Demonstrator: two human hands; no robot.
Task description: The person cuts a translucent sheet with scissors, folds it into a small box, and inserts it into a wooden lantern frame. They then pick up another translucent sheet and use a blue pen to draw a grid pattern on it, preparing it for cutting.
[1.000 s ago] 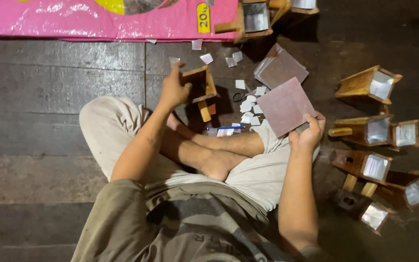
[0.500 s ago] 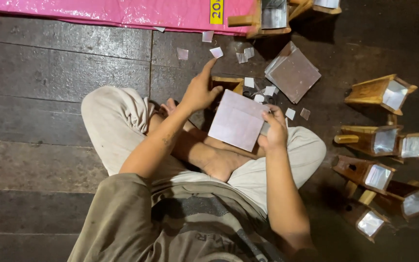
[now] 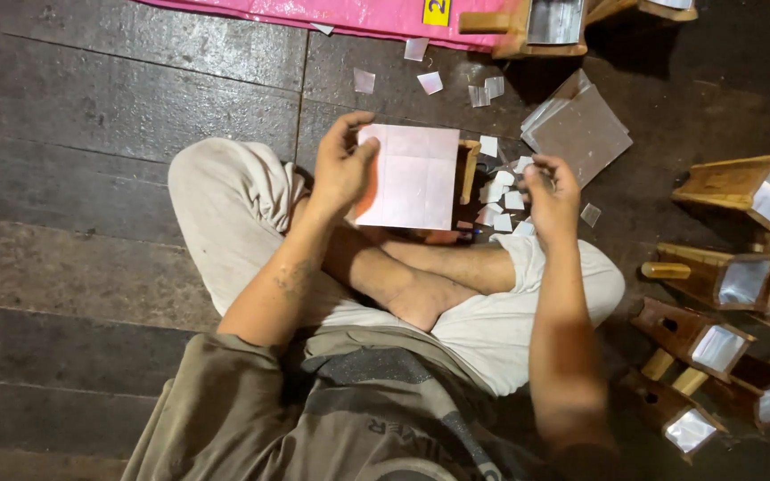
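Step in hand, judged: cutting a sheet into squares. The left hand point(image 3: 342, 169) grips one pale pink sheet point(image 3: 407, 176) by its edge, above the crossed legs. The right hand point(image 3: 552, 191) is pinched narrow; what it holds cannot be told. Next calls for steadying the sheet. Visible at right: five wooden boxes point(image 3: 741, 183).

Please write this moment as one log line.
left hand: holds pale sheet | right hand: over small squares | seat: floor

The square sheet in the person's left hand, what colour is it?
The square sheet is pale pink with faint fold lines, seen from the head camera.
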